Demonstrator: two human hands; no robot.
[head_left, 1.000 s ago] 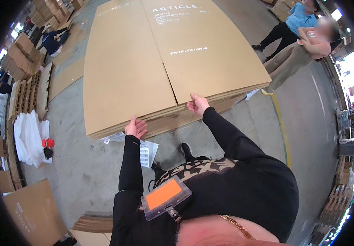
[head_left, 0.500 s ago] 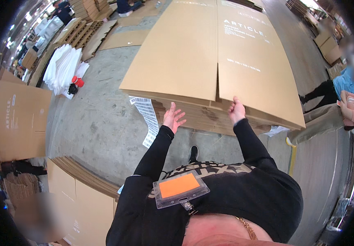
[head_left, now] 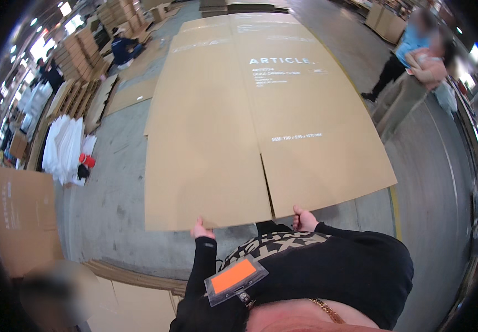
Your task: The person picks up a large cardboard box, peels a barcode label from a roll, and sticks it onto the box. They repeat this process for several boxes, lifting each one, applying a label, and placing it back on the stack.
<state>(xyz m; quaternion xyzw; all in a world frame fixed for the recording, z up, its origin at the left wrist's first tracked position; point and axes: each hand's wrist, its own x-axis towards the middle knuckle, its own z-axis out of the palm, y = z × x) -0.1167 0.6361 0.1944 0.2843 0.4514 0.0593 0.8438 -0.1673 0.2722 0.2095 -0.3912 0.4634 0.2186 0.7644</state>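
Note:
A large flattened cardboard box [head_left: 206, 138] with white print stretches out in front of me, its near edge close to my waist. A slit between two flaps runs in from that edge. My left hand [head_left: 202, 228] is closed on the near edge of the left flap, with its thumb on top and the other fingers mostly hidden underneath. At the right flap's near edge, just right of the slit, my right hand [head_left: 305, 219] pinches the board with the thumb up.
White foam sheets [head_left: 64, 146] and a red item [head_left: 87, 160] lie on the floor to the left, near wooden pallets [head_left: 73, 99]. More flattened boxes [head_left: 134, 301] are stacked at the lower left. Two people [head_left: 410, 72] stand at the right; another person [head_left: 122, 48] sits far left.
The flattened box has come toward me, its near edge now by my waist. My left hand, open before, has closed on the left flap. My right hand has kept its hold and drawn back.

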